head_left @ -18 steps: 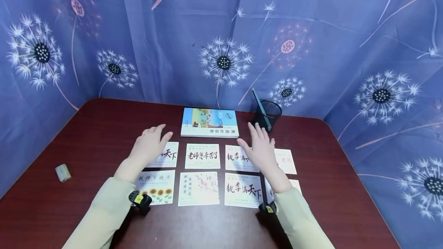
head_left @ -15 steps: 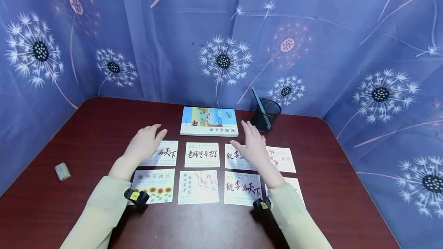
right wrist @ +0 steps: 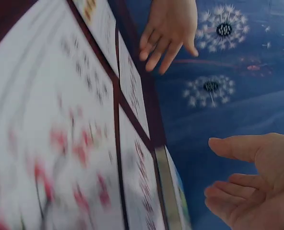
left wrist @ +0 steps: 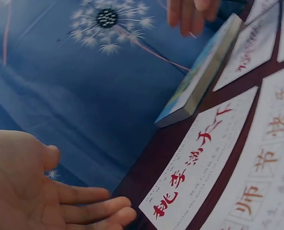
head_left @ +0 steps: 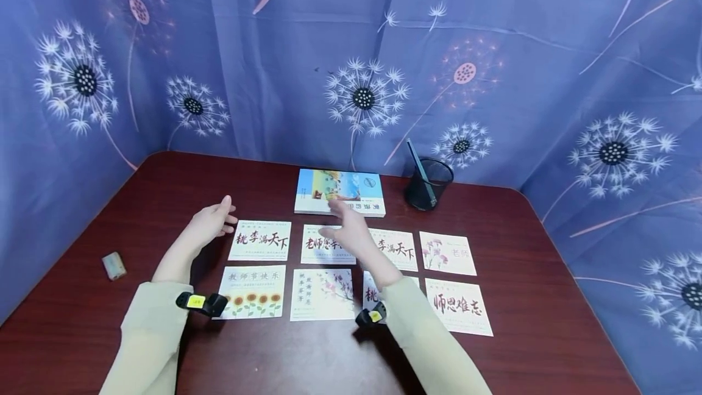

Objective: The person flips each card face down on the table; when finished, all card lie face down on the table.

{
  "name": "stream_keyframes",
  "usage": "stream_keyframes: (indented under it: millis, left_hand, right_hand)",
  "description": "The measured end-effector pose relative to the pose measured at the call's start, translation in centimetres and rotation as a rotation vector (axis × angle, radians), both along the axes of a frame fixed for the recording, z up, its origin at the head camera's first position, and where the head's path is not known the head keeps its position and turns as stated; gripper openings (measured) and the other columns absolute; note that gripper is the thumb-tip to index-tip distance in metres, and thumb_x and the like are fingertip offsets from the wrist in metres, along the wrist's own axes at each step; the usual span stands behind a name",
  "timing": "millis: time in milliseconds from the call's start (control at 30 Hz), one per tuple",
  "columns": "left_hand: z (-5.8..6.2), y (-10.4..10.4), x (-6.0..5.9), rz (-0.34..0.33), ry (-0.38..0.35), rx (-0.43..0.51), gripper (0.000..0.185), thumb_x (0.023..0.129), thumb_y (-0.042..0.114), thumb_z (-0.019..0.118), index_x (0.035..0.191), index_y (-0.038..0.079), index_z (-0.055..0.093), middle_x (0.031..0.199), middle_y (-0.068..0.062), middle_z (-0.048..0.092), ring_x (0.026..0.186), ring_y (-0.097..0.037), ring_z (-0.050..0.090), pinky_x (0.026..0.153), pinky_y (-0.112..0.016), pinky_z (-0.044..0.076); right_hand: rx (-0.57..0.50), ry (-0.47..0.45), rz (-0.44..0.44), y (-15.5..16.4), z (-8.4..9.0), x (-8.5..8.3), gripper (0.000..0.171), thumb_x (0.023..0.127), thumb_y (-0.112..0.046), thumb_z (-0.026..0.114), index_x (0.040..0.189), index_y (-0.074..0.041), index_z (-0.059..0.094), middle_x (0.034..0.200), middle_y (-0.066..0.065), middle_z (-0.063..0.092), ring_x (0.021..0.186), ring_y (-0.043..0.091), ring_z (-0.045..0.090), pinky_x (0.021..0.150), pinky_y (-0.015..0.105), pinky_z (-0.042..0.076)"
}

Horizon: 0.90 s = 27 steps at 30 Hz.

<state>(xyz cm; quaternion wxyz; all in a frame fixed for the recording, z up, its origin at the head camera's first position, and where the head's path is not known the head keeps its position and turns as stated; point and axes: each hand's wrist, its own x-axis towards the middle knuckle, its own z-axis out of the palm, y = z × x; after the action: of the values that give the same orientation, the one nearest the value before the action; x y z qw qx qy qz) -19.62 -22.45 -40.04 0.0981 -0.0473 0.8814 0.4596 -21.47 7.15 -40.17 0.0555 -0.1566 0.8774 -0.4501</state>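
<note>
Several white greeting cards lie in two rows on the dark red table. My left hand hovers open, palm turned inward, just left of the top-left card; it holds nothing, and the left wrist view shows the same open left hand beside that card. My right hand is open with fingers spread above the second top-row card, near the front edge of a book. The right wrist view shows my open right hand and a blurred flower card.
A black mesh pen holder with a dark flat object stands right of the book. A small pale block lies near the table's left edge. Blue dandelion-print cloth walls in the table on three sides.
Both hands have swept left: the left hand left the top-left card, the right hand moved from the right-hand cards to the middle. The rightmost cards now show fully.
</note>
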Motion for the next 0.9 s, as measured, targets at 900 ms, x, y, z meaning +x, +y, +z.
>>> stream_keyframes:
  millis: [900]
  left_hand:
    - [-0.2, -1.1, 0.8, 0.099, -0.18, 0.295, 0.082, 0.106, 0.046, 0.008, 0.134, -0.024, 0.04, 0.109, -0.029, 0.069, 0.078, -0.011, 0.073, 0.073, -0.026, 0.061]
  right_hand:
    - [-0.202, -0.37, 0.13, -5.9, -2.3, 2.2, 0.06, 0.083, 0.005, 0.069, 0.139, 0.008, 0.047, 0.136, 0.024, 0.057, 0.129, 0.034, 0.053, 0.106, 0.038, 0.047]
